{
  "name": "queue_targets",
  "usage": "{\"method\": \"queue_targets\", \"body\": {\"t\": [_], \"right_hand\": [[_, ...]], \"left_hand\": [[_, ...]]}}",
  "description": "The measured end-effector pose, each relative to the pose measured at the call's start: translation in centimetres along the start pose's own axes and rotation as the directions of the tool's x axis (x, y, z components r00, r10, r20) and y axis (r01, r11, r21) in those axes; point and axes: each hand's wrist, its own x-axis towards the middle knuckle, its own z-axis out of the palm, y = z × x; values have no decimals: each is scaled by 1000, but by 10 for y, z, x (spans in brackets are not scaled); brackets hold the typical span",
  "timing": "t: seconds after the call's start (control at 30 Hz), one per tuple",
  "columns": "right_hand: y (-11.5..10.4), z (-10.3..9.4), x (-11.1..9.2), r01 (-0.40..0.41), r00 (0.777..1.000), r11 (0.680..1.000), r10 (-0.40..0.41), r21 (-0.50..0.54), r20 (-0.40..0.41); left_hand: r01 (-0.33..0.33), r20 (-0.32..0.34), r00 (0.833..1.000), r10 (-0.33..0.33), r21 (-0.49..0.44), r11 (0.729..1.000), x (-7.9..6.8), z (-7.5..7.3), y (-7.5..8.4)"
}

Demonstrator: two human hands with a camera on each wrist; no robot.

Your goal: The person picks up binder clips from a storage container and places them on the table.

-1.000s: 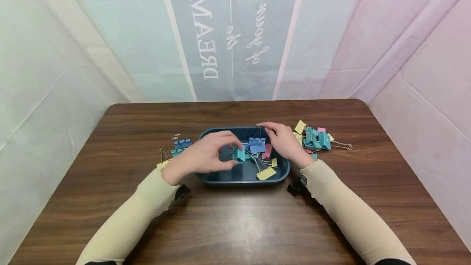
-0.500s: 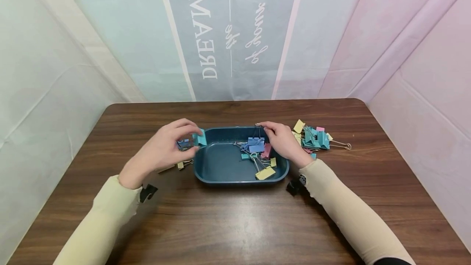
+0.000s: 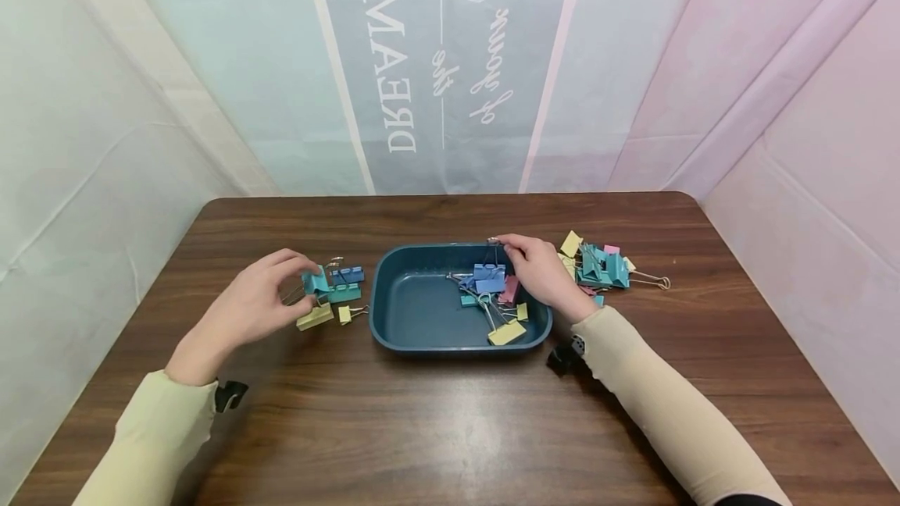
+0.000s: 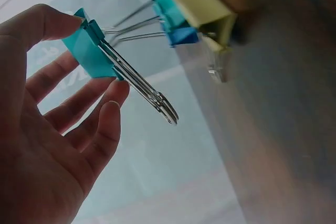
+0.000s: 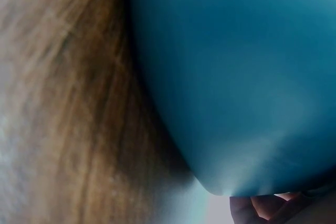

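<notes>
Well to the left of a dark blue tray (image 3: 413, 317), a person's left hand (image 3: 242, 301), in a pale cream sleeve (image 3: 144, 428), pinches a teal binder clip (image 3: 316, 281) between thumb and fingertips. The left wrist view shows the thumb on one end of the clip, fingers at the other, and the silver wire handles lying together, pointing away from the palm.

Between that hand and the tray's left end is a small cluster on the brown wood-grain table (image 3: 450, 428): a large yellow clip (image 3: 314, 318), a blue clip (image 3: 348, 276) with a second teal clip (image 3: 344, 293) on its near side, and a little yellow clip (image 3: 344, 315) whose handles point toward the tray.

Inside the tray, the left half shows bare floor. A jumble fills the right half: blue clips (image 3: 490, 279) toward the far side, a small teal piece (image 3: 469, 301) left of centre in the heap, a pink clip (image 3: 510, 289) toward the right wall, and yellow clips (image 3: 506, 333) nearest the person.

At the tray's right end, the right hand (image 3: 544, 272) reaches over the rim, index finger extended to a silver wire handle (image 3: 494, 241) by the far edge; whether it pinches that handle or the rim, I cannot tell.

Right of the tray, beyond this hand, lies a pile of mostly teal clips (image 3: 605, 268), with a yellow clip (image 3: 572, 242) on its left and a bit of pink (image 3: 612, 249) on its far side.
</notes>
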Motion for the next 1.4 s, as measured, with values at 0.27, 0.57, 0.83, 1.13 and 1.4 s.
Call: {"method": "queue_targets", "body": {"t": [0.27, 0.57, 0.83, 1.13, 1.4], "right_hand": [[1, 1, 0, 3, 1000, 1000, -3, -1, -5], [1, 0, 0, -6, 1000, 1000, 6, 23, 7], [1, 0, 0, -12, 1000, 1000, 12, 8, 5], [1, -1, 0, -15, 1000, 999, 14, 33, 13], [2, 0, 0, -12, 1000, 1000, 12, 23, 9]], "left_hand": [[77, 121, 989, -83, 54, 996, -4, 9, -12], [118, 192, 972, -132, 83, 990, -2, 18, -18], [113, 206, 970, -126, 74, 991, -2, 19, -23], [110, 107, 988, -108, -14, 994, 5, 6, -6], [19, 31, 999, -16, -97, 995, 18, 4, 29]]}}
